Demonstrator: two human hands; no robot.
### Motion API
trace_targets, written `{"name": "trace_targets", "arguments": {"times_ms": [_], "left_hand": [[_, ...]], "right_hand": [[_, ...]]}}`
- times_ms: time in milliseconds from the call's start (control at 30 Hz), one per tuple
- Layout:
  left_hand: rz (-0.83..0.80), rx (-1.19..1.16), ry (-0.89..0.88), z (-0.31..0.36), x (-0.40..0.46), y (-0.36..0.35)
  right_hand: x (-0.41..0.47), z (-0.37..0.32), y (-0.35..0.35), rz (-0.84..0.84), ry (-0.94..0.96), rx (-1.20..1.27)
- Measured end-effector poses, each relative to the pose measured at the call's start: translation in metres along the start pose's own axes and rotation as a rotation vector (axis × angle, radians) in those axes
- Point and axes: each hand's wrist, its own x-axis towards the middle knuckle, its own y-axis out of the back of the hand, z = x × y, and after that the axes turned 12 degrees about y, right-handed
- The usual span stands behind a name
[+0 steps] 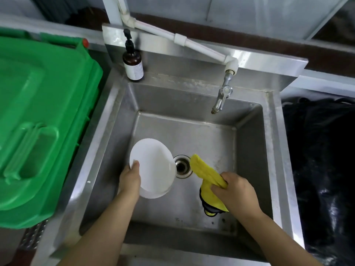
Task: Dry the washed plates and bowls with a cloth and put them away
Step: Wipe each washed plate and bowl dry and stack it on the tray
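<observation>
My left hand (pixel 129 179) grips a white plate (pixel 153 167) by its left rim, thumb on the face, and holds it tilted over the steel sink (pixel 249 150). My right hand (pixel 235 191) grips a yellow cloth (pixel 206 175) bunched in its fingers, a short way to the right of the plate. One end of the cloth points up toward the drain (pixel 182 166), the other hangs below my hand. Cloth and plate are apart.
A tap (pixel 222 96) on a white pipe hangs over the basin's back right. A brown pump bottle (pixel 133 64) stands on the back left corner. A green bin lid (pixel 38 116) lies left of the sink, black bags (pixel 322 169) to the right.
</observation>
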Motion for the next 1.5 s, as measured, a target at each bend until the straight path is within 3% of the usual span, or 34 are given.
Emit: {"name": "trace_targets", "arguments": {"times_ms": [233,500,700,867,1133,1267,1333,1500], "left_hand": [[-0.019,0.212,-0.539,0.056,-0.099,0.016],[-0.061,0.192,-0.824,0.102,-0.211,0.031],[-0.141,-0.068,-0.824,0.12,-0.244,0.053],[-0.296,-0.34,-0.719,0.132,-0.255,0.071],[-0.434,-0.381,-0.748,0.138,-0.279,0.081],[-0.453,-0.359,-0.81,0.146,-0.293,0.076],[-0.459,-0.374,-0.814,0.153,-0.299,0.074],[-0.476,-0.402,-0.839,0.172,-0.305,0.079]], "right_hand": [[-0.002,-0.027,0.049,0.026,-0.103,0.012],[-0.002,-0.125,0.109,0.117,0.221,-0.153],[-0.023,-0.166,0.13,0.216,0.455,-0.279],[-0.041,-0.171,0.133,0.36,0.473,-0.265],[-0.056,-0.189,0.139,0.695,0.58,-0.017],[-0.06,-0.202,0.149,0.91,0.643,-0.149],[-0.065,-0.21,0.149,0.934,0.72,-0.181],[-0.076,-0.203,0.147,0.812,0.756,-0.296]]}}
